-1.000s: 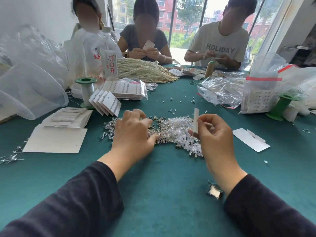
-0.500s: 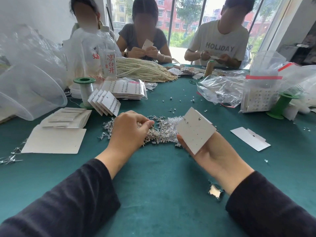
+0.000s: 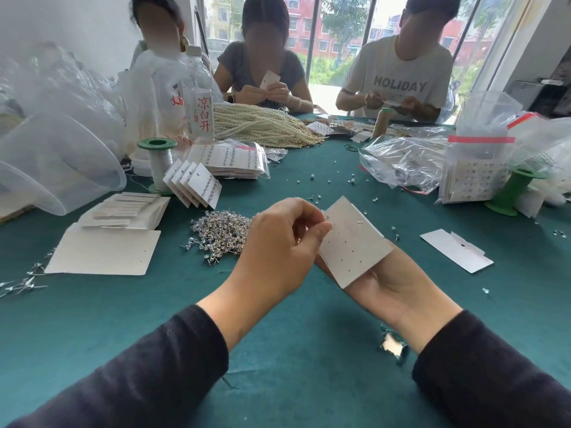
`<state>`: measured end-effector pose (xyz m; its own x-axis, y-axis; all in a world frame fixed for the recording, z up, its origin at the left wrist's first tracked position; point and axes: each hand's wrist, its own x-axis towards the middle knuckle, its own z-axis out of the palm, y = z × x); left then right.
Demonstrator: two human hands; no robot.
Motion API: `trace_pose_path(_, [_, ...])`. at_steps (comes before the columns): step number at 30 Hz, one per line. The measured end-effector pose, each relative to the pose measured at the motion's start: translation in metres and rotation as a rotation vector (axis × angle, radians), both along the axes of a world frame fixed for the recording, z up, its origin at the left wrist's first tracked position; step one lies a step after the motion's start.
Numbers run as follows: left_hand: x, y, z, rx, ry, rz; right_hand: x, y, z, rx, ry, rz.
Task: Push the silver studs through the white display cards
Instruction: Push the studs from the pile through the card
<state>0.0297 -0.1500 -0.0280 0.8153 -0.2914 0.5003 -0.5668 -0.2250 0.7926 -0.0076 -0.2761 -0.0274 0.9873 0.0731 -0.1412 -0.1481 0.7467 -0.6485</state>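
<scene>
Resting tilted on right hand, white display card — pinholed, few studs

Stud pile is lying on the surface, behind the hands. Blank cards are sitting left of it; a loose card is lying right; pearl strands are resting behind.

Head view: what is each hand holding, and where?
Right hand holds the white display card from beneath, at its lower edge. Left hand pinches at the card's upper left; a stud there cannot be confirmed.
</scene>
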Motion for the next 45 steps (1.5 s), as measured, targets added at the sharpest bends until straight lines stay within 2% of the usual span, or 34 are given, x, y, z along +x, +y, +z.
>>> trace_pose_path(8, [0.000,-0.001,-0.005,-0.034,-0.007,0.045,-0.004,0.006,0.001,-0.044,-0.027,-0.007])
trace_pose_path(12, [-0.002,-0.001,-0.005,0.045,-0.129,0.071,-0.003,0.007,-0.001,-0.077,-0.031,-0.009])
trace_pose_path(15, [-0.005,0.003,-0.003,0.158,-0.273,0.024,-0.002,0.006,-0.003,-0.054,0.000,-0.048])
trace_pose_path(19, [-0.013,0.002,-0.006,0.467,-0.380,0.027,0.001,0.002,-0.007,-0.118,0.036,-0.096])
trace_pose_path(25, [-0.009,-0.002,-0.007,0.383,-0.336,0.109,0.005,0.005,-0.015,-0.302,-0.076,-0.252])
trace_pose_path(29, [0.003,0.003,-0.008,0.215,-0.202,0.201,0.004,0.006,-0.015,-0.500,-0.119,-0.298])
trace_pose_path(32, [0.014,0.006,-0.010,-0.064,0.192,0.184,0.003,-0.001,-0.009,-0.653,-0.117,-0.211])
trace_pose_path(33, [0.017,0.007,-0.010,-0.149,0.307,0.182,0.004,-0.006,-0.010,-0.801,-0.111,-0.247])
trace_pose_path(36, [0.021,0.009,-0.011,-0.316,0.501,0.174,0.011,-0.028,-0.016,-1.650,-0.118,-0.427])
trace_pose_path(37, [0.021,0.010,-0.011,-0.364,0.537,0.165,0.012,-0.033,-0.019,-1.829,-0.116,-0.411])
trace_pose_path(38, [0.022,0.011,-0.011,-0.397,0.558,0.159,0.012,-0.037,-0.022,-1.899,-0.114,-0.375])
trace_pose_path(45, [0.019,0.009,-0.011,-0.397,0.610,0.148,0.025,-0.036,-0.029,-1.884,-0.182,-0.384])
